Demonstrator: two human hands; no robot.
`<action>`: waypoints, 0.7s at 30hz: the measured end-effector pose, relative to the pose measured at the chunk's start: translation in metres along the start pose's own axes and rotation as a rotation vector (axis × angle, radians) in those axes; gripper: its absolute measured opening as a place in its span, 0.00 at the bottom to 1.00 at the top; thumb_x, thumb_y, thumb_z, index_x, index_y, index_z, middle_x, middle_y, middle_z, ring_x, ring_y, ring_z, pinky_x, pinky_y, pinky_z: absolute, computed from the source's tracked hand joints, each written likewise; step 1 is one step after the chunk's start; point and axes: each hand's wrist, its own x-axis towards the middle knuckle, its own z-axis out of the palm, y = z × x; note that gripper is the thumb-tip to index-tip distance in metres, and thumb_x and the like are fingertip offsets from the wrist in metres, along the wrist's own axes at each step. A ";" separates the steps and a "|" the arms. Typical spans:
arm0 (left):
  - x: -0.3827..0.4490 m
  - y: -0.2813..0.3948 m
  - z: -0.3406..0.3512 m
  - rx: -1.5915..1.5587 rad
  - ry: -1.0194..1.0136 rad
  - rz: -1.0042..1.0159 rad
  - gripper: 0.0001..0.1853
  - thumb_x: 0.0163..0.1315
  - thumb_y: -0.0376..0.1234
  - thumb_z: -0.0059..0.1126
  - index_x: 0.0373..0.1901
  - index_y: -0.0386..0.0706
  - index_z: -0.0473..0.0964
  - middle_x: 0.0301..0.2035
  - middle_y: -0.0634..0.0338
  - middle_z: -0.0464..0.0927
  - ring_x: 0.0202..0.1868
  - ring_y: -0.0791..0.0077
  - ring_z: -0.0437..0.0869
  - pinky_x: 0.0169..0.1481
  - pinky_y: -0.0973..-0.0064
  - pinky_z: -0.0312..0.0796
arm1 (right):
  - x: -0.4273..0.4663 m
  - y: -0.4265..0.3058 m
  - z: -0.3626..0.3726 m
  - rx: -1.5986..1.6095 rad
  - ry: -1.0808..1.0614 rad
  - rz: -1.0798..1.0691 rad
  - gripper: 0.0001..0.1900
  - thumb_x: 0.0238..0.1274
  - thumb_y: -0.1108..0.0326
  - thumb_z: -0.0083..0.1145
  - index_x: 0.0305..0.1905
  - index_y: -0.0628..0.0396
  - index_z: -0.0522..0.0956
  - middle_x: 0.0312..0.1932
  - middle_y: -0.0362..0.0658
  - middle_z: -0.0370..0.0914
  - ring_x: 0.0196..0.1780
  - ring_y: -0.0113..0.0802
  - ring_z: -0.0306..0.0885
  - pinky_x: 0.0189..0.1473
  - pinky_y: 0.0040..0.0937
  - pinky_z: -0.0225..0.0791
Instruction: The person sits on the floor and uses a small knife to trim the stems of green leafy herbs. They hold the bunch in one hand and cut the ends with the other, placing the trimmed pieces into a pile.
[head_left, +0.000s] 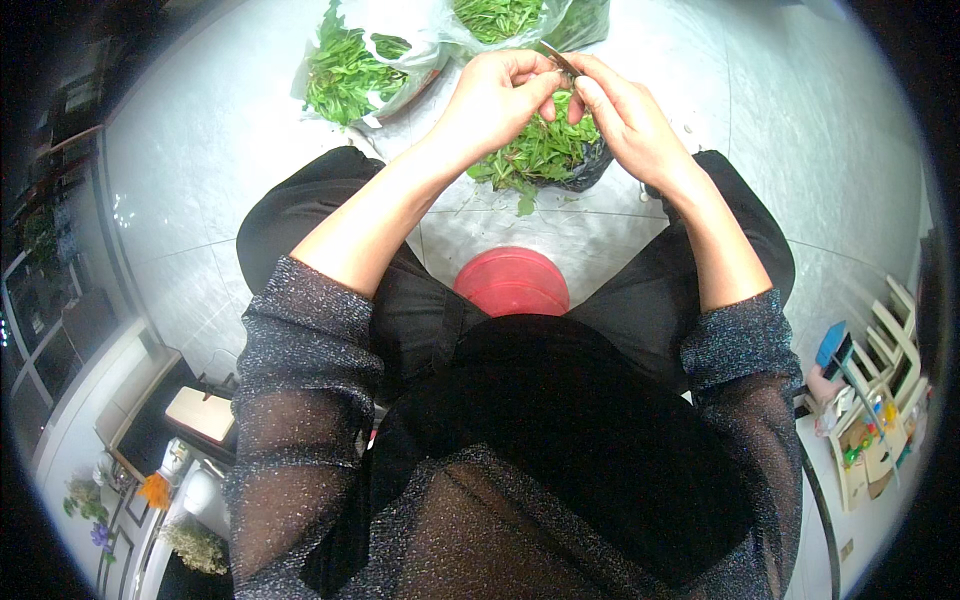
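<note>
Over a heap of leafy greens (536, 146), my two hands meet at the fingertips. My right hand (634, 116) grips a thin dark blade (559, 57), probably a small knife, which points up and to the left; its handle is hidden in the fingers. My left hand (502, 97) pinches something small against it, seemingly a plant stem, mostly covered by the fingers. The heap lies on a black plastic bag (592, 166) on the floor, with loose leaves spilling from its near edge.
A white plastic bag (412, 94) of greens (337, 75) stands at upper left, and another bag of greens (499, 19) lies beyond my hands. Between my legs is a round red plastic object (514, 281). Grey tiles (795, 150) cover the floor. A cluttered white rack (892, 337) stands at right.
</note>
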 end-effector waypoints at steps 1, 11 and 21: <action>0.000 0.000 0.001 -0.001 0.012 0.019 0.10 0.66 0.35 0.53 0.36 0.38 0.80 0.23 0.66 0.78 0.29 0.84 0.76 0.37 0.83 0.66 | 0.000 -0.001 0.000 0.000 -0.004 0.006 0.18 0.73 0.62 0.41 0.60 0.57 0.71 0.27 0.47 0.76 0.32 0.39 0.78 0.38 0.35 0.69; 0.002 -0.004 0.001 0.013 0.033 0.097 0.11 0.62 0.35 0.54 0.33 0.38 0.81 0.20 0.64 0.80 0.24 0.84 0.78 0.29 0.81 0.67 | -0.001 -0.004 0.001 -0.017 0.007 0.028 0.17 0.73 0.63 0.42 0.61 0.55 0.71 0.23 0.47 0.75 0.29 0.36 0.77 0.35 0.34 0.70; -0.001 -0.005 -0.002 0.034 -0.030 0.021 0.11 0.66 0.35 0.51 0.35 0.38 0.80 0.24 0.65 0.79 0.31 0.83 0.76 0.42 0.82 0.67 | -0.004 -0.004 0.012 -0.152 0.060 0.050 0.17 0.67 0.70 0.47 0.59 0.52 0.73 0.35 0.59 0.79 0.38 0.56 0.79 0.39 0.45 0.71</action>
